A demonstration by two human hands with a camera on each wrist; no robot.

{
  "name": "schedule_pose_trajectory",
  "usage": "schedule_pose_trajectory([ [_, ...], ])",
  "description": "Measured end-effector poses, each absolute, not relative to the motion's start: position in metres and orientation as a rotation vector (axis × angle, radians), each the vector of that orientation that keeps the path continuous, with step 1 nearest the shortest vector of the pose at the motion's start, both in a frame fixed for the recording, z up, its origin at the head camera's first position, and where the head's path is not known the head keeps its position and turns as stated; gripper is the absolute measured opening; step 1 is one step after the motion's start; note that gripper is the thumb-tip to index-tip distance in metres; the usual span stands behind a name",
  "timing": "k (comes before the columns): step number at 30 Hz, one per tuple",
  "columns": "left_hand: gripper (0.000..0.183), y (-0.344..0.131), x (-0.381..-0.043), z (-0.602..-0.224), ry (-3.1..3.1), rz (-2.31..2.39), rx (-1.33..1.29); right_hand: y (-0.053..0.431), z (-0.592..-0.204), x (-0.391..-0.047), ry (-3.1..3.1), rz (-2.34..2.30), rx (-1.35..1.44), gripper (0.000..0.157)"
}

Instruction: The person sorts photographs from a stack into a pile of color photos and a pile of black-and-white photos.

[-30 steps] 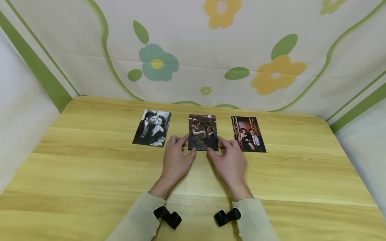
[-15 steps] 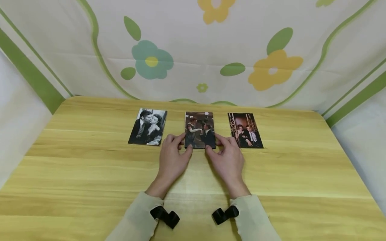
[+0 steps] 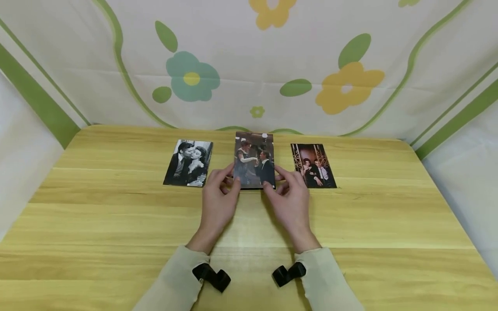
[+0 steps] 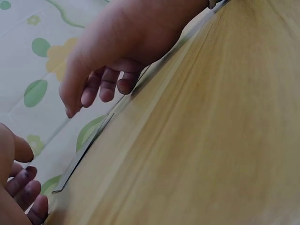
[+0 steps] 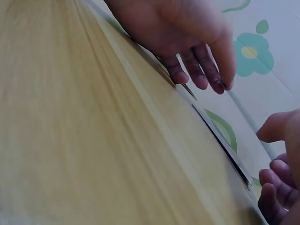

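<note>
A color photo card (image 3: 253, 160) of a couple, one in a dark suit, is held over the middle of the back of the table. My left hand (image 3: 217, 198) pinches its lower left corner, thumb at the near edge and index finger along the side. At the lower right corner my right hand (image 3: 289, 199) grips it the same way. Below the held card, a thin dark-edged card or stack (image 5: 225, 150) lies on the wood in the right wrist view. Other fingers of both hands are curled beneath, partly hidden.
On the left lies a black-and-white photo card (image 3: 188, 163) of a couple; a darker color photo card (image 3: 313, 166) lies on the right. The wooden table (image 3: 116, 224) ends at a flowered cloth (image 3: 241, 52) behind. Black cameras sit on both wrists.
The middle photo card has risen at its far edge and come up between both hands, showing more dark edge under it. The side cards stay put; the head view has shifted slightly.
</note>
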State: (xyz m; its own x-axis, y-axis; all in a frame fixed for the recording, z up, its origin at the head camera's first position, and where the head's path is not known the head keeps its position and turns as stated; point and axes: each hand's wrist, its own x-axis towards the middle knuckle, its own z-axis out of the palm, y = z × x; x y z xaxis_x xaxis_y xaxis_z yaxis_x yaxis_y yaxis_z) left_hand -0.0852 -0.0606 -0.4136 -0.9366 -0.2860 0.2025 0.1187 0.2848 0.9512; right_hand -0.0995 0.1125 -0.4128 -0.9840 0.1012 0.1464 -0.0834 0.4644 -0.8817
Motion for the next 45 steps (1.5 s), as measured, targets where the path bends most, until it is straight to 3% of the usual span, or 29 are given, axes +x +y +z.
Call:
schedule_pose_trajectory([
  [15,0.035,-0.054,-0.087,-0.411,-2.071,-1.785,0.127,0.115,-0.410,-0.100,-2.378,1.646,-0.029,0.047],
  [24,0.035,-0.005,-0.099,-0.392,-2.222,-1.808,0.226,0.154,-0.408,-0.115,-2.261,1.588,-0.247,0.030],
  [33,0.039,0.059,-0.112,-0.380,-2.397,-1.828,0.096,0.201,-0.408,-0.118,-2.184,1.433,-0.591,0.030],
  [45,0.040,0.074,-0.120,-0.391,-2.485,-1.850,0.104,0.211,-0.412,-0.123,-2.157,1.438,-0.762,0.030],
])
